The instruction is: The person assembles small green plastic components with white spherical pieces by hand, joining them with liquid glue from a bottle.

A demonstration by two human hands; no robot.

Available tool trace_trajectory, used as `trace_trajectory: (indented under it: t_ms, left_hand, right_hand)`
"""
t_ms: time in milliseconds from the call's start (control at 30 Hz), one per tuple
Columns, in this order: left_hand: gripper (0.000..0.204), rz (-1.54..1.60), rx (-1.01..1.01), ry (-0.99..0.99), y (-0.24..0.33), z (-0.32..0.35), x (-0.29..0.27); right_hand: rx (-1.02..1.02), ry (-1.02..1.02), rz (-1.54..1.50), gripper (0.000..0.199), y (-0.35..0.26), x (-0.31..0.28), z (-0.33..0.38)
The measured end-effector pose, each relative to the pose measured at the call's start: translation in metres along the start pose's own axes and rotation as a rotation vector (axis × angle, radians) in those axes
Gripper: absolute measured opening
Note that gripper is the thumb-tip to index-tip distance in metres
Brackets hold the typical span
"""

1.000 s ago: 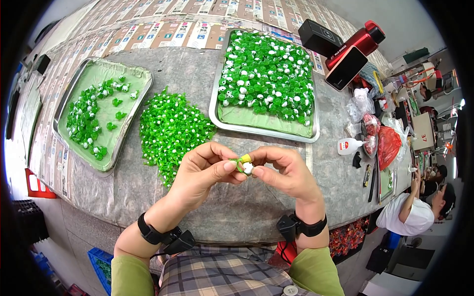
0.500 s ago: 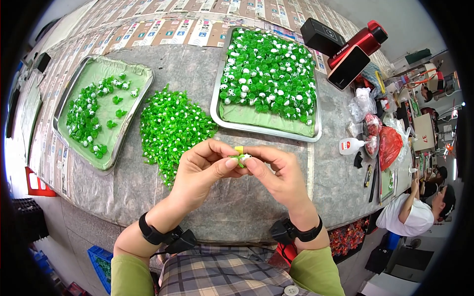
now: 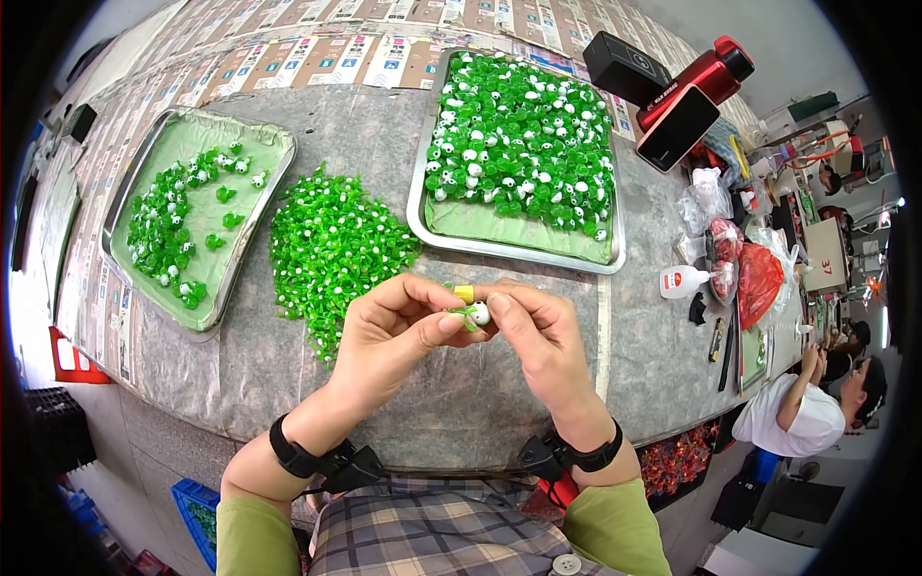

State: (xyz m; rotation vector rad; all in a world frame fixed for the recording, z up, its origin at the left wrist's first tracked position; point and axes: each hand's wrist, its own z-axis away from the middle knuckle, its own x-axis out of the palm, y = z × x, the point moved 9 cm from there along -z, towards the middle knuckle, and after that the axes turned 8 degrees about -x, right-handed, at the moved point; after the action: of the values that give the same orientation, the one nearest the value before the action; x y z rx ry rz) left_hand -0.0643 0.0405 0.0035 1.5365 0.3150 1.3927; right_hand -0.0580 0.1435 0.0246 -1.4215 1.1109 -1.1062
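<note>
above the near edge of the bench [image 3: 499, 403], my left hand [image 3: 389, 336] and right hand [image 3: 538, 336] meet fingertip to fingertip. between them sits a small white bead [image 3: 479, 313] with a green leaf piece [image 3: 461, 315] against it. left hand: thumb and forefinger pressed together on the green leaf piece, remaining fingers curled. right hand: thumb and forefinger pinching the white bead, with a yellow finger cap [image 3: 464, 294] showing just above the pinch; which finger carries it cannot be told. both parts are held clear of the bench surface, in front of my chest.

beyond the hands, a loose pile of green pieces [image 3: 331, 245] lies directly on the bench. left of the pile stands a metal tray [image 3: 252, 223] lined in green, thinly scattered with green and white parts. right of the pile, a second metal tray [image 3: 519, 252] is heaped with similar parts. near the far right corner of the bench lie a black box [image 3: 626, 69], a red bottle [image 3: 696, 72] and a phone [image 3: 678, 129]. a small white squeeze bottle [image 3: 682, 281] lies near the right edge. another person [image 3: 797, 418] sits at the right, well apart.
</note>
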Motion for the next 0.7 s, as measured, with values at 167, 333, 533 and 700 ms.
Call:
trace_trajectory:
  t_ms: [167, 333, 533, 700]
  left_hand:
    - [0.013, 0.049, -0.035, 0.009, -0.0006, 0.0002, -0.0005]
    - [0.014, 0.075, -0.065, 0.011, -0.003, 0.0001, -0.0016]
    - [0.014, 0.071, -0.096, 0.01, -0.0062, -0.0007, 0.0001]
    - [0.013, 0.116, -0.115, 0.003, -0.0083, -0.0015, -0.0013]
  right_hand:
    - [0.051, -0.003, -0.045, 0.024, 0.0039, -0.0011, 0.0014]
    - [-0.001, 0.106, -0.116, 0.017, -0.0024, -0.0076, 0.0005]
    - [-0.035, 0.058, 0.012, 0.014, 0.0038, -0.0047, 0.0017]
    - [0.06, 0.063, -0.046, 0.015, 0.0042, -0.0079, 0.0041]
